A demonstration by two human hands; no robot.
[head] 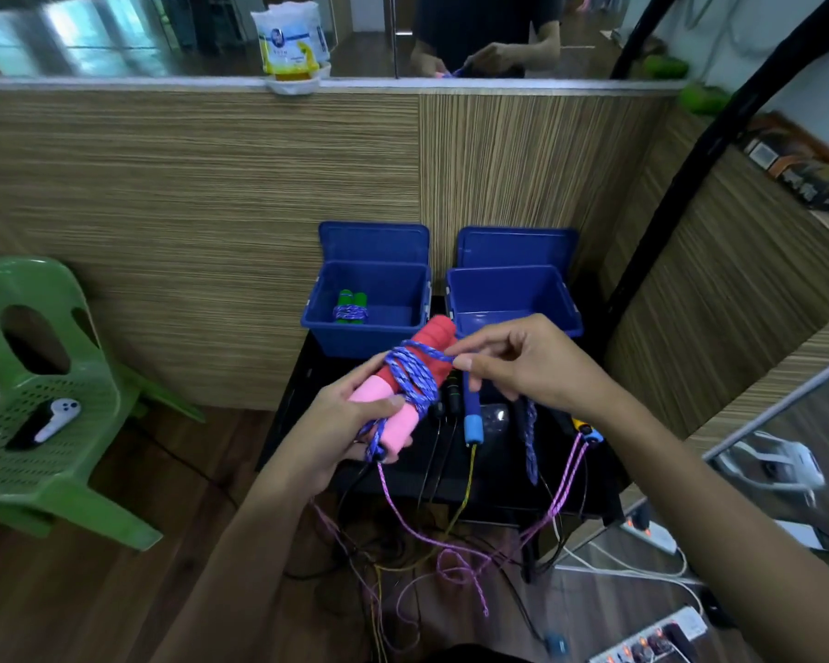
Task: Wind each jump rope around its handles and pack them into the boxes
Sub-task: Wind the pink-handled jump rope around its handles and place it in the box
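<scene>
My left hand grips a pair of red and pink jump rope handles held together, with blue-purple rope coiled around their middle. My right hand pinches a strand of that rope just right of the handles. Two open blue boxes stand behind on the black table. The left box holds a wound green-handled rope. The right box shows nothing inside. Other ropes lie on the table, including one with a blue handle and one with a yellow-and-blue handle.
Loose pink, yellow and black ropes hang off the table's front edge and tangle on the wooden floor. A green plastic chair carrying a white controller stands at the left. Power strips lie on the floor at the right.
</scene>
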